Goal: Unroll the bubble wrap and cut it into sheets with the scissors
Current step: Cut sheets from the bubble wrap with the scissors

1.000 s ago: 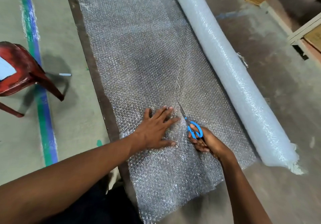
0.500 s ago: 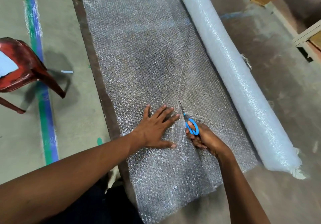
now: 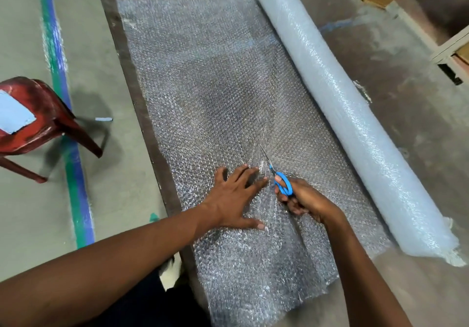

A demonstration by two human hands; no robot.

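Bubble wrap sheet (image 3: 210, 93) being spread flat on floor, roll (image 3: 340, 103) lying at right. Left hand (image 3: 236, 197) being pressed flat, fingers straight, just left of cut. Scissors (image 3: 278, 174) being gripped by right hand (image 3: 302, 197), blades pointing far. Likely light, limp, slippery: best pinned close beside blades.

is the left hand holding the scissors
No, the left hand presses flat on the bubble wrap; the right hand holds the scissors.
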